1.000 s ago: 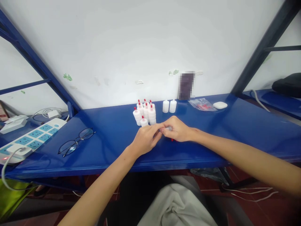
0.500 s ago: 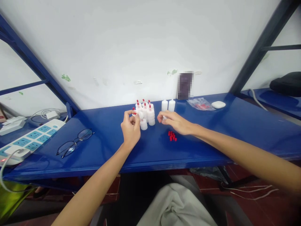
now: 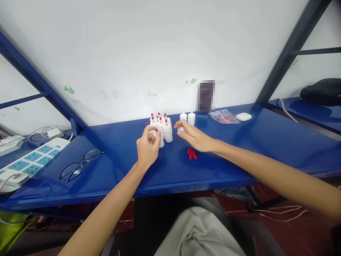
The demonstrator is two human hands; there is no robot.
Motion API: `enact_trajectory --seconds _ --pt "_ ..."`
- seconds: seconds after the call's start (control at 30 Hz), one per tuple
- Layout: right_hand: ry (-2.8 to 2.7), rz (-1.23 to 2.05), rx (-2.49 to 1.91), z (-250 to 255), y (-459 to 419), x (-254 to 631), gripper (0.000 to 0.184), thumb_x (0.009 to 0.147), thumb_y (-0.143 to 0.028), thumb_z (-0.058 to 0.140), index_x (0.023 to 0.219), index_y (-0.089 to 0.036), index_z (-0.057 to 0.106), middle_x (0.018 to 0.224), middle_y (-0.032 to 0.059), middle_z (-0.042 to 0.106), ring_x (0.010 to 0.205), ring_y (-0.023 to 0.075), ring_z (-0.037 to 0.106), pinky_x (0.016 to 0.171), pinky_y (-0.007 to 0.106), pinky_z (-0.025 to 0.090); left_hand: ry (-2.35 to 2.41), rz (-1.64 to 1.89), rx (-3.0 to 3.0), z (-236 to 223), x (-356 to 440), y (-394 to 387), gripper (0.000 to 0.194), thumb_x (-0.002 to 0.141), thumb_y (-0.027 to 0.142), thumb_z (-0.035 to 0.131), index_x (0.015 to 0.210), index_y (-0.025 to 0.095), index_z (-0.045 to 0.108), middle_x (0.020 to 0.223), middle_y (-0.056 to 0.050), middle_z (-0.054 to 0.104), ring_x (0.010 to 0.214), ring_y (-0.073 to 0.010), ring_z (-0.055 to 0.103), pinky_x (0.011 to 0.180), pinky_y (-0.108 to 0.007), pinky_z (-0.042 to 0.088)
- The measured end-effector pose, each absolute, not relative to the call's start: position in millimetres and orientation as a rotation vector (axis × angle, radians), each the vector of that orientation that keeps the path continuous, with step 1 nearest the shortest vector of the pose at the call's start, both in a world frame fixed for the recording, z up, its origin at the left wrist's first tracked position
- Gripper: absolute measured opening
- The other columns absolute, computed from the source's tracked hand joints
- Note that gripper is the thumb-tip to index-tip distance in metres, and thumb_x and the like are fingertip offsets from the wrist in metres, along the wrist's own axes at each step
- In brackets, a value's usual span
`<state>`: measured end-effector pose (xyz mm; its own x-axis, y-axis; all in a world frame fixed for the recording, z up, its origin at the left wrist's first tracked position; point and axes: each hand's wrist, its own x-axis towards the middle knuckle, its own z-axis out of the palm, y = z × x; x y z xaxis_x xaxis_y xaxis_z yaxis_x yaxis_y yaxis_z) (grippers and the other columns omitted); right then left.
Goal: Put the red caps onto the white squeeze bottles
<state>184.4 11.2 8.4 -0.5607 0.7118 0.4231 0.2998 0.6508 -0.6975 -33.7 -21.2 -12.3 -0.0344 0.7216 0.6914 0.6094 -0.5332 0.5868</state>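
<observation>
My left hand [image 3: 148,145] is closed in a pinch, with a small red cap [image 3: 156,130] at the thumb and fingertip. Right behind it stands a tight group of white squeeze bottles [image 3: 167,132], several topped with red tips. One white bottle [image 3: 161,142] is partly covered by my left thumb. My right hand [image 3: 196,138] is curled, its thumb and fingers around a small white piece [image 3: 182,129] that is mostly hidden. Two white bottles [image 3: 191,118] without red tips stand just behind my right hand. Loose red caps [image 3: 191,153] lie in a cluster below it.
On the blue table [image 3: 170,167] a pair of glasses [image 3: 80,166] and a power strip [image 3: 34,160] lie to the left. Back right are a plastic bag [image 3: 223,116] with red pieces, a white rounded case [image 3: 243,117] and a blurred dark rectangle [image 3: 206,96] against the wall.
The view has shifted slightly, moving the scene left. My left hand has moved a little right against the bottles, the red cap now at its thumb tip. My right hand has risen slightly.
</observation>
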Motion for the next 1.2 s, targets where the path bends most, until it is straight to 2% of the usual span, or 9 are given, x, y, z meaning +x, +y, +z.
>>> enact_trajectory --seconds 0.1,0.23,0.33,0.43,0.6,0.73,0.87,1.0,1.2 --pt "-2.003 0.804 -0.787 8.1 15.8 181.8 0.032 0.094 -0.046 0.053 0.105 -0.017 0.059 0.072 -0.0028 0.049 0.06 0.0119 0.039 0.06 0.027 0.033 1.147 1.375 2.576 -15.2 -24.6 -33.1 0.012 0.092 0.024 0.055 0.101 0.019 0.062 0.059 0.007 0.054 0.049 -0.0072 0.05 0.054 -0.018 0.039" --pt "-1.822 0.811 -0.76 6.5 20.1 180.2 0.045 0.092 -0.057 0.051 0.084 -0.015 0.064 0.063 -0.0033 0.044 0.057 0.011 0.038 0.057 0.026 0.03 0.837 0.833 3.06 -15.0 -11.2 -43.8 0.024 0.098 0.025 0.048 0.114 0.02 0.064 0.082 -0.001 0.067 0.066 -0.0118 0.061 0.06 -0.022 0.044" --pt "-1.814 0.783 -0.74 5.7 19.0 181.6 0.051 0.093 -0.055 0.045 0.065 -0.016 0.06 0.06 -0.001 0.047 0.058 0.0119 0.041 0.059 0.028 0.032 0.847 0.618 3.127 -13.0 -8.0 -44.3 0.028 0.101 0.028 0.044 0.118 0.022 0.065 0.084 -0.001 0.065 0.069 -0.0137 0.061 0.06 -0.024 0.043" --pt "-1.817 0.824 -0.704 5.1 17.2 183.6 0.05 0.092 -0.047 0.039 0.056 -0.017 0.054 0.057 0.0011 0.051 0.057 0.0131 0.045 0.06 0.029 0.034 0.856 0.55 3.119 -12.5 -9.2 -42.8 0.028 0.102 0.029 0.043 0.119 0.024 0.065 0.085 -0.001 0.064 0.07 -0.0139 0.061 0.062 -0.025 0.044" --pt "-1.865 0.82 -0.838 2.9 16.4 184.3 0.044 0.092 -0.043 0.039 0.058 -0.017 0.053 0.051 -0.0003 0.05 0.047 0.0123 0.048 0.053 0.027 0.035 0.837 0.528 3.118 -14.0 -9.9 -42.3 0.028 0.103 0.029 0.042 0.118 0.023 0.064 0.085 -0.002 0.064 0.076 -0.0156 0.063 0.068 -0.026 0.045" --pt "-1.929 0.865 -0.876 0.5 16.7 183.8 0.034 0.094 -0.049 0.047 0.081 -0.018 0.054 0.057 -0.0038 0.055 0.043 0.0115 0.053 0.049 0.024 0.038 0.868 0.518 3.001 -12.9 -9.0 -42.8 0.021 0.102 0.029 0.045 0.109 0.022 0.064 0.085 -0.001 0.065 0.076 -0.0146 0.062 0.068 -0.025 0.043" --pt "-2.094 0.781 -0.817 1.7 16.2 183.5 0.031 0.098 -0.048 0.045 0.097 -0.019 0.057 0.071 -0.0024 0.057 0.055 0.012 0.055 0.059 0.025 0.042 1.041 0.542 2.87 -12.7 -10.3 -43.4 0.013 0.1 0.03 0.051 0.104 0.022 0.06 0.078 0.001 0.062 0.068 -0.0142 0.059 0.061 -0.025 0.041" --pt "-2.211 0.743 -0.752 5.3 13.3 182.3 0.026 0.098 -0.035 0.041 0.091 -0.018 0.059 0.087 0.0028 0.058 0.078 0.0161 0.053 0.074 0.029 0.041 1.164 0.773 2.758 -14.4 -14.6 -43.0 0.013 0.101 0.032 0.049 0.104 0.021 0.056 0.075 0.003 0.06 0.065 -0.0135 0.058 0.062 -0.024 0.042" --pt "-2.227 1.139 -0.642 6.2 7.2 179.7 0.02 0.092 -0.026 0.039 0.076 -0.018 0.05 0.07 -0.0026 0.042 0.064 0.0131 0.04 0.063 0.028 0.034 1.219 1.268 2.67 -17.3 -19.4 -40.5 0.013 0.099 0.031 0.052 0.103 0.019 0.056 0.064 0.006 0.052 0.055 -0.0096 0.05 0.056 -0.02 0.038"
